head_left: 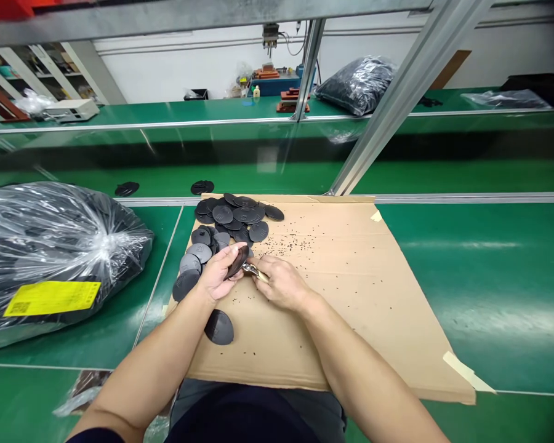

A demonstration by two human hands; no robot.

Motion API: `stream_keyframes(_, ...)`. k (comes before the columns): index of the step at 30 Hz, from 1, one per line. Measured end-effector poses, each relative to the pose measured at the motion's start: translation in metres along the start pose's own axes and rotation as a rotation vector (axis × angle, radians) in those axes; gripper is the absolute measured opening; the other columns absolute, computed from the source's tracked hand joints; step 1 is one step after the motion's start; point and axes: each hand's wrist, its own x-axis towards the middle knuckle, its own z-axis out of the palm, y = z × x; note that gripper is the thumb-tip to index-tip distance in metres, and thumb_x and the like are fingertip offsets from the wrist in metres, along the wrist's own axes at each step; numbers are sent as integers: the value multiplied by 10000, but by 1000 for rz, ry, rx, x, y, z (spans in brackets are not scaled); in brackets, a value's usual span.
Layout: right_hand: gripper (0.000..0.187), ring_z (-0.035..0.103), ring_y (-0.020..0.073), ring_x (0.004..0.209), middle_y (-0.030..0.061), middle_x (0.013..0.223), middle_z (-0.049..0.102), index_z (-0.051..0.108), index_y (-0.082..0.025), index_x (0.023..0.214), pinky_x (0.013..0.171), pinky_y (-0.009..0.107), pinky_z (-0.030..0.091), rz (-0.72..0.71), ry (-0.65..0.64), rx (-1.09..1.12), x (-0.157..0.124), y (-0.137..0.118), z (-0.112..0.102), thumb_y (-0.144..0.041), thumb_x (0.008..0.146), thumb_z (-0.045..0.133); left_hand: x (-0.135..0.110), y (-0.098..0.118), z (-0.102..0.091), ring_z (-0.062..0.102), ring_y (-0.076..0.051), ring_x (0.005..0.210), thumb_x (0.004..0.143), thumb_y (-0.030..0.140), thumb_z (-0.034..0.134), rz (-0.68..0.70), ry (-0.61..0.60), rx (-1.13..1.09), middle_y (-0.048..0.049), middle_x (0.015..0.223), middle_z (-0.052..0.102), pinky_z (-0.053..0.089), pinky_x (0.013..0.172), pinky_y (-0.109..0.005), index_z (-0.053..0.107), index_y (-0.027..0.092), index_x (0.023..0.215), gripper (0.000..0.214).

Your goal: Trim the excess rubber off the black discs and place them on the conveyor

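Note:
My left hand (218, 275) grips a black oval disc (237, 261), tilted up on its edge. Closed around the light-coloured handles of a small pair of nippers (253, 269) is my right hand (281, 282). The metal jaws of the nippers meet the disc's right edge; whether they bite into it I cannot tell. Beyond my hands lies a heap of similar black discs (246, 214), with more of them down the left side. A single disc (220, 327) rests nearer to me, below my left hand.
Cardboard (341, 320) covers the green bench, with tape at its corners and small black scraps (289, 244) scattered on it. A large clear bag of dark contents (64, 246) stands at left. An aluminium post (397, 111) slants up at right. Loose discs (202, 187) lie behind the cardboard.

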Motion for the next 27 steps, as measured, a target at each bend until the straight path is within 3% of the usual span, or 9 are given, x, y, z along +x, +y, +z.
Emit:
stream_keyframes(13, 434, 609, 186, 844, 46, 979, 670, 624, -228, 1160, 720, 267, 440, 82, -84, -58, 0, -3, -3, -104, 764, 495, 0, -4, 1, 420, -41, 419, 647, 242, 818, -7, 22, 4, -2, 657, 559, 283, 340, -152, 666, 98, 932, 354)
stream_keyframes(17, 403, 595, 184, 843, 40, 950, 658, 611, -228, 1165, 745, 269, 447, 74, 7, -10, -1, -1, 1, -120, 792, 504, 1, -1, 5, 439, -38, 427, 681, 218, 791, 11, 25, -18, -19, 713, 589, 295, 345, -148, 663, 112, 942, 310)
stream_keyframes(22, 282, 548, 224, 915, 89, 996, 625, 594, -183, 1109, 850, 341, 436, 89, 262, -31, 2, 5, 11, -175, 846, 492, 3, 13, 3, 578, -90, 575, 752, 156, 717, 145, 111, -129, -20, 736, 626, 446, 467, -169, 648, 143, 928, 189)
stream_keyframes(27, 240, 510, 266, 962, 118, 1042, 609, 574, -173, 1089, 882, 398, 395, 192, 271, -165, 18, 5, 24, -263, 882, 495, 6, 21, -3, 616, -112, 684, 749, 136, 701, 281, 145, -255, -6, 803, 659, 518, 637, -244, 625, 179, 918, 190)
